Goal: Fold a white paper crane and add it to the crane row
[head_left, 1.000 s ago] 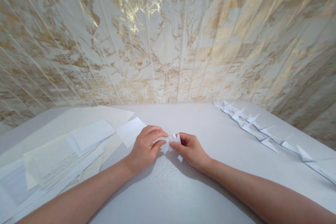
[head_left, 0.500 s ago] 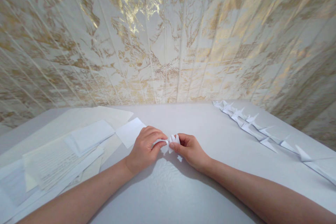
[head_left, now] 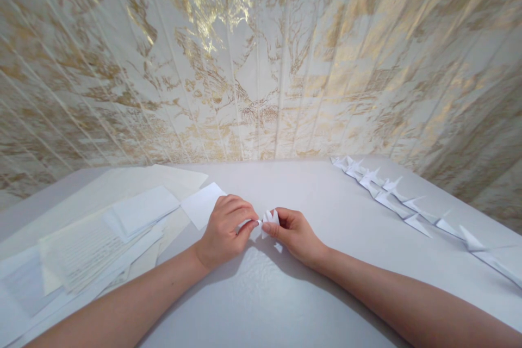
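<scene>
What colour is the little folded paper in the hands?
The folded paper is white; it shows in the head view.

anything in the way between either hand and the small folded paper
Nothing visible: the right hand grips the folded paper directly, and the left hand appears to pinch its tip. The nearby white sheet lies beyond the left hand, not between.
</scene>
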`<action>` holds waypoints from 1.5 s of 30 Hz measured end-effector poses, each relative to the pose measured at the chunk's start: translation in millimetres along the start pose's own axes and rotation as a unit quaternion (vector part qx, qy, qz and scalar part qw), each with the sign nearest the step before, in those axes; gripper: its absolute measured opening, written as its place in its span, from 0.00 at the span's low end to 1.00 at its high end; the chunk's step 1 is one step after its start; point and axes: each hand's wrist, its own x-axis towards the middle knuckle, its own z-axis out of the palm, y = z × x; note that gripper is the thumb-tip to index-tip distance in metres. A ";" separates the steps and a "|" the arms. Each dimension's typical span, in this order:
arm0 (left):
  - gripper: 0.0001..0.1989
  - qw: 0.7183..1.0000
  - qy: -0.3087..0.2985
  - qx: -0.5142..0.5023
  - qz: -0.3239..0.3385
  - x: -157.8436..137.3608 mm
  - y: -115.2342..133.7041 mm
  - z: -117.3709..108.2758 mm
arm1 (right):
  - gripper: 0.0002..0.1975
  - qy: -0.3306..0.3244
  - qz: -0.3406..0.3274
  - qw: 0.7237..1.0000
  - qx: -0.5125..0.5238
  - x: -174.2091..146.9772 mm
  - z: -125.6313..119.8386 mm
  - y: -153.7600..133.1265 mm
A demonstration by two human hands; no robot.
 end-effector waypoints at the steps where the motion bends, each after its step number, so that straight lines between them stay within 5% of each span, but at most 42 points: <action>1: 0.04 1.000 0.004 0.000 0.000 -0.2 0.2 0.1 | 0.22 0.000 -0.002 1.000 0.000 -0.2 0.3 -0.3; 36: 0.05 0.999 -0.019 -0.025 -0.027 -1.7 2.2 0.3 | 0.15 0.056 -0.077 0.990 -0.103 -1.4 -0.1 2.6; 41: 0.05 0.982 -0.042 -0.129 -0.128 1.3 3.3 1.3 | 0.10 0.071 -0.138 0.972 -0.179 -1.9 -1.7 0.2; 45: 0.05 0.900 -0.102 -0.295 -0.304 2.3 2.6 3.7 | 0.09 0.069 -0.165 0.962 -0.205 -2.6 -3.0 -0.2</action>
